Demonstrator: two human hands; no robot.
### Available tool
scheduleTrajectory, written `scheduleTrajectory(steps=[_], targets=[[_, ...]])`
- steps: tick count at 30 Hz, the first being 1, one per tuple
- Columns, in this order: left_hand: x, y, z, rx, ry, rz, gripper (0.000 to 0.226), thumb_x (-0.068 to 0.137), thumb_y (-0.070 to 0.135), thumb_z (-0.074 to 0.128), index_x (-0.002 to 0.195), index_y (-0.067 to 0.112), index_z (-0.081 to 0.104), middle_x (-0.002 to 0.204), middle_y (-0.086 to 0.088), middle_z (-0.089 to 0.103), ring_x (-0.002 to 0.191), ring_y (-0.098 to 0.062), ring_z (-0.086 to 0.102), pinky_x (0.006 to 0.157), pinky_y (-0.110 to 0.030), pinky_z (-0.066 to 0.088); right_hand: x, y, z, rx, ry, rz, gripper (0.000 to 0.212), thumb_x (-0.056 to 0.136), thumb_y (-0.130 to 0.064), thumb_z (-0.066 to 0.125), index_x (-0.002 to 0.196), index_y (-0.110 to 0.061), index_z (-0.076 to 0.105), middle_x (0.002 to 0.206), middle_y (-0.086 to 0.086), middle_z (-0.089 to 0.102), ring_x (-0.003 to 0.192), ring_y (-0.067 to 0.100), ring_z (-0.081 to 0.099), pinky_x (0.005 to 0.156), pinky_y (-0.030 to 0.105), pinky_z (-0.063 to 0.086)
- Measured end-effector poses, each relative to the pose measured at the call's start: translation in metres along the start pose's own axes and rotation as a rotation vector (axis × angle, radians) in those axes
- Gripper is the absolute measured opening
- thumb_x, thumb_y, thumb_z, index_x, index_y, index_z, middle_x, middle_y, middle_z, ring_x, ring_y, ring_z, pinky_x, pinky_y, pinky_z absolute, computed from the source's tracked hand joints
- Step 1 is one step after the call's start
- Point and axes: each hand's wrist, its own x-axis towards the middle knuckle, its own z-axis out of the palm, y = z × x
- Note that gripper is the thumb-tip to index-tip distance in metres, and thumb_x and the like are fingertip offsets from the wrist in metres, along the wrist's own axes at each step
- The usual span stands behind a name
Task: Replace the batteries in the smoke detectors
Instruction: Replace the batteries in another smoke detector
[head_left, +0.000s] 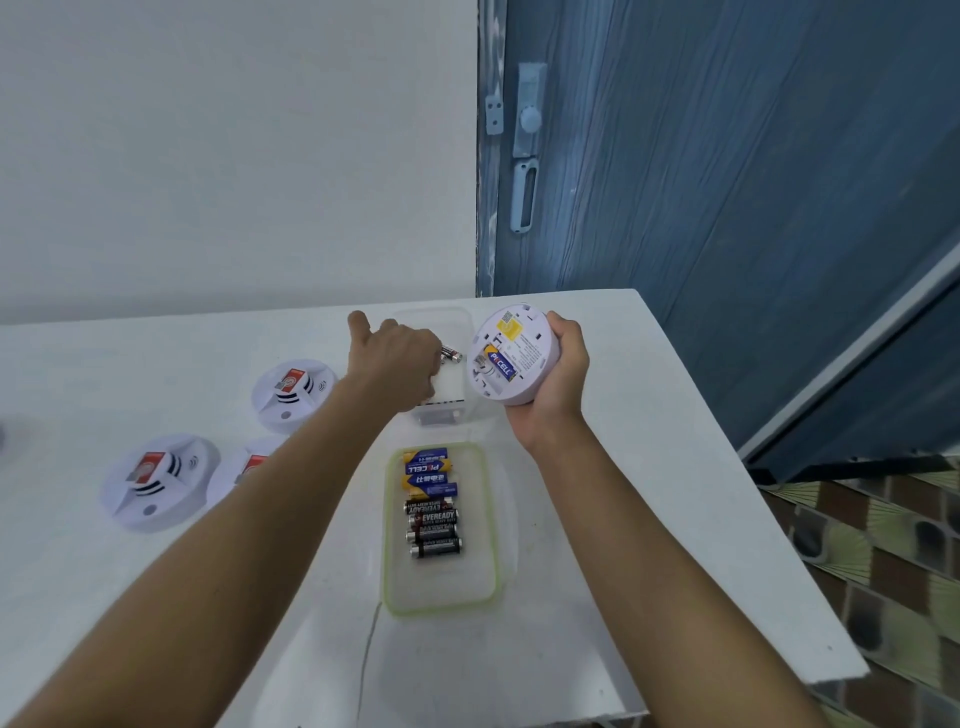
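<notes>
My right hand (558, 382) grips a white round smoke detector (511, 353) off the table, its back turned to me; one blue and yellow battery sits in its open compartment. My left hand (395, 358) reaches over a clear plastic box (441, 410), fingers curled down into it; whether it holds a battery I cannot tell. Black batteries (451, 355) lie in that box by my fingertips. A green-rimmed clear tray (441, 597) nearer me holds several blue-yellow and black batteries.
Three more white smoke detectors (293, 392), (156, 480), (244, 467) lie face up on the white table (623, 519) at the left. A blue door stands behind the table's right corner. The table's right edge drops to a patterned floor.
</notes>
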Motion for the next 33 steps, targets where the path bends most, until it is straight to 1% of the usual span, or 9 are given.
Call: scheduleTrajectory(steps=[3, 5, 9, 13, 18, 21, 26, 30, 33], targets=[[-0.003, 0.000, 0.001, -0.290, 0.080, 0.048, 0.023, 0.087, 0.008, 0.054, 0.096, 0.027, 0.062, 0.094, 0.012, 0.057, 0.100, -0.017, 0.057, 0.104, -0.043, 0.022, -0.003, 0.000, 0.001, 0.012, 0.001, 0.005, 0.029, 0.097, -0.039, 0.043, 0.088, -0.021, 0.063, 0.080, 0.002, 0.066, 0.079, 0.020, 0.061, 0.063, 0.025, 0.050], [-0.006, 0.000, 0.002, -0.605, 0.186, 0.081, 0.023, 0.089, 0.002, 0.054, 0.099, 0.017, 0.069, 0.098, 0.003, 0.060, 0.099, -0.021, 0.059, 0.091, -0.028, 0.036, -0.005, 0.001, 0.002, 0.023, 0.005, 0.003, 0.029, 0.096, -0.039, 0.043, 0.089, -0.021, 0.063, 0.080, 0.001, 0.065, 0.079, 0.019, 0.060, 0.064, 0.025, 0.049], [-0.027, 0.006, -0.005, -0.973, 0.365, 0.076, 0.031, 0.095, 0.001, 0.050, 0.118, 0.015, 0.066, 0.113, 0.001, 0.066, 0.091, -0.010, 0.058, 0.074, -0.003, 0.037, -0.009, 0.004, 0.001, 0.069, 0.007, -0.023, 0.028, 0.096, -0.038, 0.044, 0.085, -0.020, 0.063, 0.079, 0.002, 0.064, 0.081, 0.020, 0.059, 0.068, 0.028, 0.048], [-0.047, 0.011, -0.011, -1.188, 0.337, 0.055, 0.038, 0.098, 0.008, 0.047, 0.131, 0.026, 0.056, 0.110, 0.013, 0.066, 0.085, 0.005, 0.060, 0.077, -0.005, 0.044, -0.016, 0.006, 0.001, 0.116, -0.003, -0.029, 0.028, 0.095, -0.039, 0.044, 0.087, -0.019, 0.063, 0.082, 0.004, 0.064, 0.082, 0.020, 0.060, 0.070, 0.028, 0.049], [-0.069, 0.014, -0.014, -1.330, 0.332, 0.002, 0.016, 0.083, 0.018, 0.076, 0.092, 0.024, 0.064, 0.089, 0.003, 0.072, 0.057, -0.008, 0.053, 0.058, -0.021, 0.044, -0.024, 0.007, 0.006, 0.126, -0.050, -0.041, 0.033, 0.095, -0.038, 0.041, 0.096, -0.015, 0.064, 0.082, 0.007, 0.066, 0.077, 0.022, 0.063, 0.069, 0.030, 0.050], [-0.079, 0.016, -0.015, -1.284, 0.378, 0.012, 0.022, 0.075, 0.018, 0.083, 0.075, 0.030, 0.065, 0.087, -0.004, 0.070, 0.066, -0.019, 0.058, 0.061, -0.028, 0.047, -0.029, 0.008, 0.011, 0.091, -0.074, -0.042, 0.034, 0.097, -0.038, 0.038, 0.099, -0.015, 0.063, 0.080, 0.005, 0.065, 0.073, 0.019, 0.064, 0.063, 0.028, 0.051], [-0.094, 0.016, -0.018, -1.221, 0.389, 0.049, 0.012, 0.076, 0.022, 0.082, 0.086, 0.026, 0.076, 0.092, 0.004, 0.065, 0.069, 0.003, 0.059, 0.065, -0.006, 0.042, -0.035, 0.015, 0.017, 0.057, -0.060, -0.036, 0.034, 0.097, -0.038, 0.041, 0.104, -0.012, 0.060, 0.080, 0.004, 0.064, 0.073, 0.020, 0.064, 0.061, 0.026, 0.053], [-0.108, 0.011, -0.018, -1.186, 0.347, 0.088, 0.016, 0.087, 0.019, 0.071, 0.103, 0.020, 0.076, 0.096, 0.015, 0.063, 0.088, 0.014, 0.059, 0.073, -0.003, 0.042, -0.039, 0.018, 0.022, 0.066, -0.081, -0.037, 0.033, 0.098, -0.036, 0.039, 0.104, -0.010, 0.059, 0.078, 0.006, 0.064, 0.069, 0.020, 0.066, 0.060, 0.026, 0.055], [-0.114, 0.006, -0.018, -1.266, 0.349, 0.051, 0.016, 0.082, 0.015, 0.077, 0.097, 0.019, 0.076, 0.093, 0.012, 0.070, 0.084, 0.006, 0.066, 0.074, -0.008, 0.048, -0.043, 0.022, 0.027, 0.069, -0.083, -0.025, 0.034, 0.096, -0.037, 0.041, 0.107, -0.009, 0.057, 0.080, 0.008, 0.063, 0.068, 0.022, 0.066, 0.061, 0.029, 0.056]])
